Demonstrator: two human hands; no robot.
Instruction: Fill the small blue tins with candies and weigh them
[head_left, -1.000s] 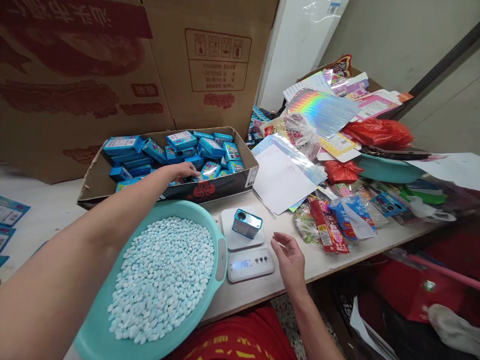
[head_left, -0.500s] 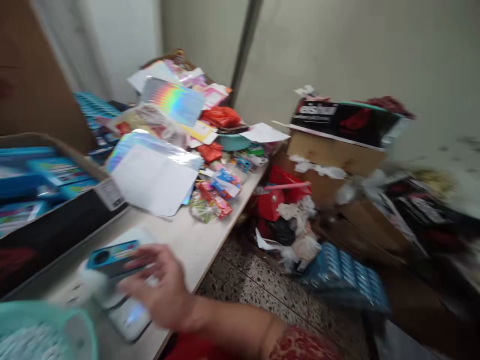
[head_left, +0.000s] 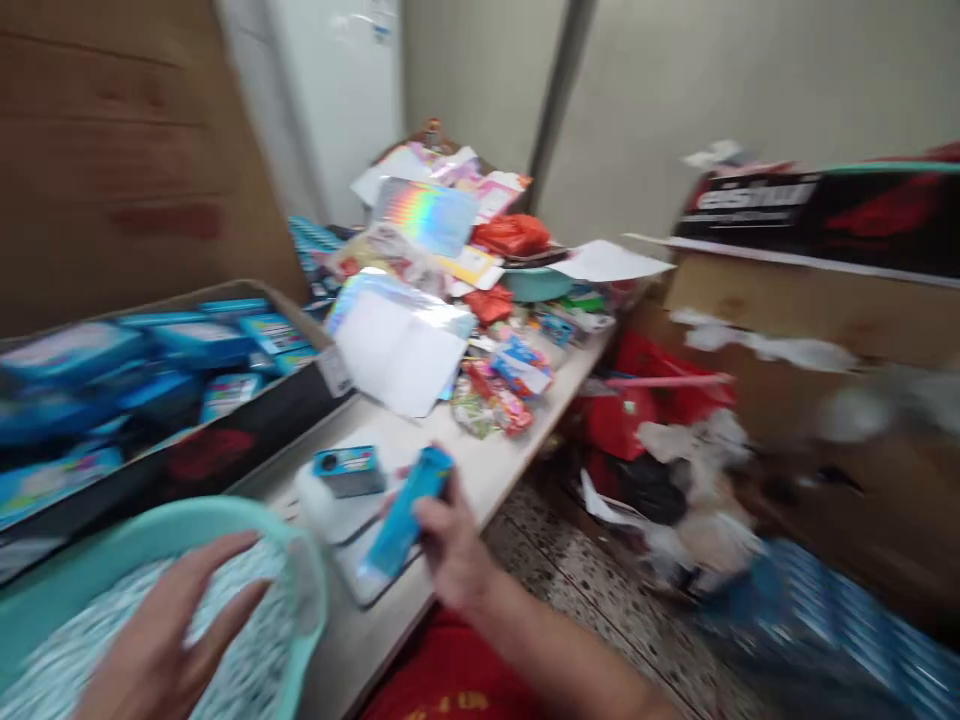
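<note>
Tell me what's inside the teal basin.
The teal basin holds small pale blue candies. The left hand rests over them, hiding those beneath; the basin's bottom is covered.

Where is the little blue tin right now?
In the head view the little blue tin sits on the white scale, low and left of centre, between the teal basin and the blue box held in the right hand.

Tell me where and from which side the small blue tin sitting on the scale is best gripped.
Probably across its two long flat sides, coming from above. The small blue tin lies low and boxy on the scale, top face clear. The right hand, holding a blue pack, crowds its right; the teal basin crowds the left.
</note>
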